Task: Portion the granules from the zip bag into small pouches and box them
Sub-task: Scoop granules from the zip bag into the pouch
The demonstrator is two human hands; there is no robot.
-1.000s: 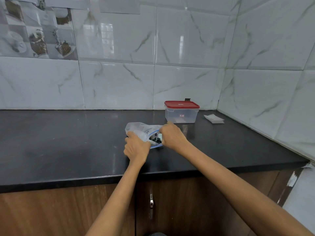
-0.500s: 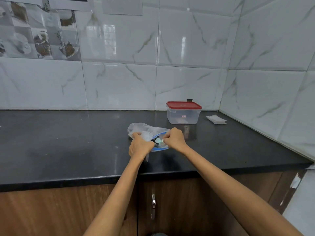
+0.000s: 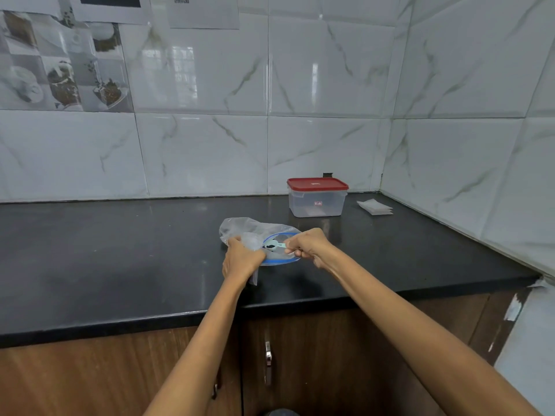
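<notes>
On the black stone counter (image 3: 120, 250), the left hand (image 3: 240, 259) gripped the clear blue-rimmed zip bag (image 3: 249, 229) while the right hand (image 3: 306, 246) pinched a pale green plastic spoon (image 3: 277, 245), apparently loaded with dark granules; a small pouch seemed held too. Tipping steadily came next.

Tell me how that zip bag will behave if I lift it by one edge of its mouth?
The zip bag looks like thin crumpled film, so it will probably sag and fold rather than keep its shape. Its blue-edged mouth is open around the small spoon that the right hand holds, so tilting it could spill granules. It looks mostly empty, hence probably light.
</notes>
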